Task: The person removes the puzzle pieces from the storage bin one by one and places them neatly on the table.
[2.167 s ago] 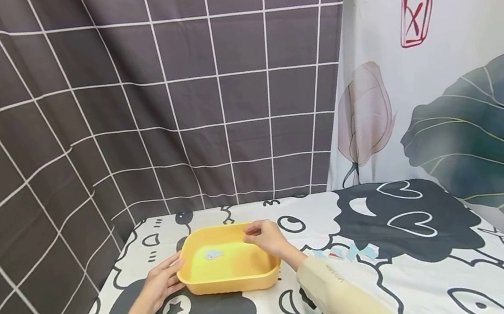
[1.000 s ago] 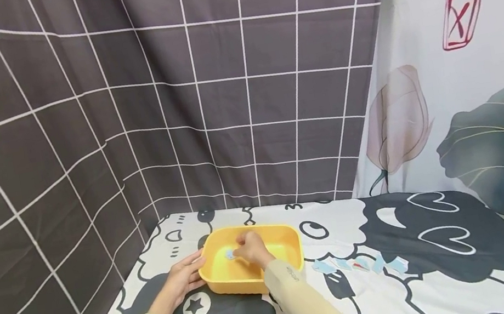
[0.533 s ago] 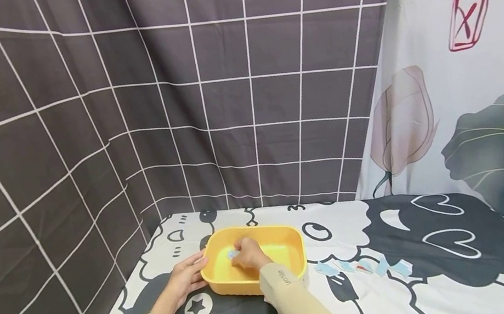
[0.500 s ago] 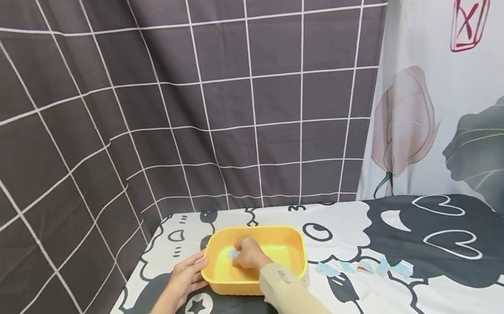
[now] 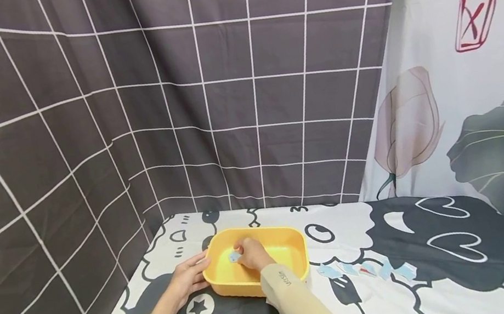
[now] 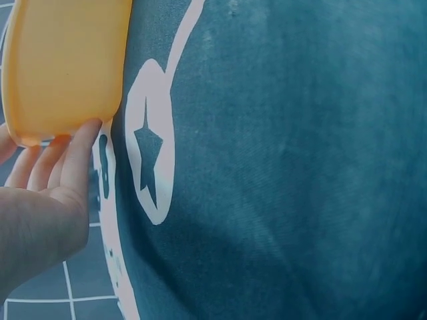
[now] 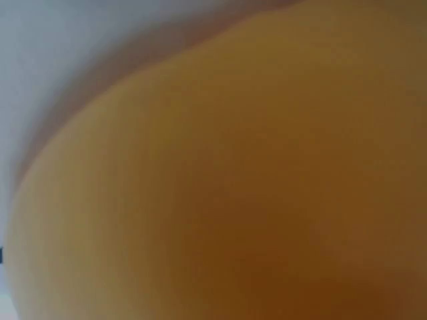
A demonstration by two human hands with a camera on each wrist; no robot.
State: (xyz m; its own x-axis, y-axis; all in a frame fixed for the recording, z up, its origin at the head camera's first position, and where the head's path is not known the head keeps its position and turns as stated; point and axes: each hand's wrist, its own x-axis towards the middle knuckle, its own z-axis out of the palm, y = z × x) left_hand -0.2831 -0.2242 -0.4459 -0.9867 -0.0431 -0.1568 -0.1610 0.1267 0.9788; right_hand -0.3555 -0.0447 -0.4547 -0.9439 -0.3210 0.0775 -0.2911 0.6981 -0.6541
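A shallow yellow plastic bin stands on the patterned cloth. Its end wall fills the upper left of the left wrist view. My left hand rests against the bin's left end, fingers fairly straight, fingertips on the wall and rim. Inside the bin, my right hand bends its fingers down to a small flat light blue piece and pinches its edge; the fingertips partly cover it. In the right wrist view only a blurred yellow bin wall shows, with the hand hidden.
Several similar light blue pieces, one with a red mark, lie in a row right of the bin, near the right sleeve. The black-and-white cloth covers the surface. A dark grid curtain hangs behind and to the left.
My right hand has moved left from the bin's right side to the light blue piece inside. Over the last half second it barely moves. The left hand stays at the bin's end.
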